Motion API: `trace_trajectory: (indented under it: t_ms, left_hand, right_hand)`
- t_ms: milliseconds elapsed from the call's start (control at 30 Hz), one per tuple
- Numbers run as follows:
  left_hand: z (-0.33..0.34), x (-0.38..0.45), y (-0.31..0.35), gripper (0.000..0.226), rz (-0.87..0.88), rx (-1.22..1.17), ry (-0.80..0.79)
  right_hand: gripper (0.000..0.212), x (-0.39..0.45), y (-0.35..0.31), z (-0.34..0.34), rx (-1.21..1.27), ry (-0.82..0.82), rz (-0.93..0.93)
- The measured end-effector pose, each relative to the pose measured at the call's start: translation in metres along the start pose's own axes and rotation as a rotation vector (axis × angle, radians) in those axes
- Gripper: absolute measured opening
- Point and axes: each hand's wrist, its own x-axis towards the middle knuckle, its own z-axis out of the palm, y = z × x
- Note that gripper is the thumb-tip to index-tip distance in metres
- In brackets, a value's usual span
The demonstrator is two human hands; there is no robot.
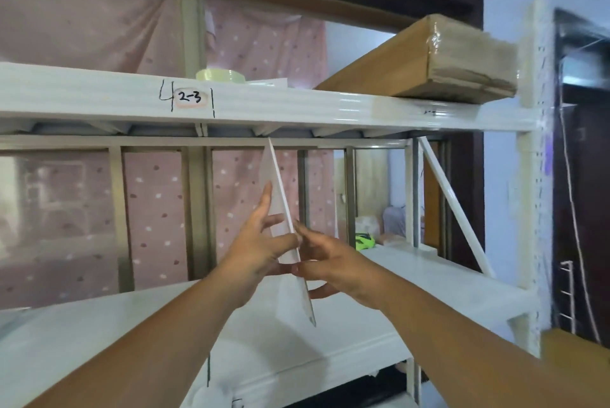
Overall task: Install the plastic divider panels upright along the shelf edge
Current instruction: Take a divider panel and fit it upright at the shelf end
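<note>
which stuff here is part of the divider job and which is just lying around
Job: divider panel held edge-on by left hand and right hand; lower shelf; upper shelf beam.
Lying about: cardboard box, tape roll, green item.

White shelf [412,272]; pink white-dotted curtain [155,209]; brown box [429,61].

Your left hand [260,242]: forearm raised, fingers spread, thumb pinching inward. Your right hand [330,262]: forearm raised, fingers curled, fingertips meeting the left's.
</note>
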Motion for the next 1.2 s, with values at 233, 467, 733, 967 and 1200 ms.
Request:
trace_trajectory:
  t_ms: [233,467,733,967,1200]
  left_hand:
    - [0.065,0.033,-0.025,0.085,-0.015,-0.087,-0.096]
    - [0.119,0.056,-0.033,0.08,-0.022,-0.202,-0.149]
    - [0.168,0.066,-0.051,0.089,0.006,-0.097,-0.173]
    - [0.205,0.076,-0.07,0.089,0.035,-0.07,-0.223]
    - [0.232,0.094,-0.089,0.085,0.028,-0.026,-0.261]
  right_hand:
    - [0.073,-0.028,0.01,-0.057,-0.052,0.117,0.012]
    - [0.066,-0.048,0.023,-0.11,-0.059,0.193,0.018]
    - [0.072,-0.064,0.048,-0.146,-0.055,0.228,0.003]
    - [0.077,-0.082,0.067,-0.173,-0.106,0.279,-0.006]
    - [0.077,-0.086,0.079,-0.19,-0.181,0.354,-0.02]
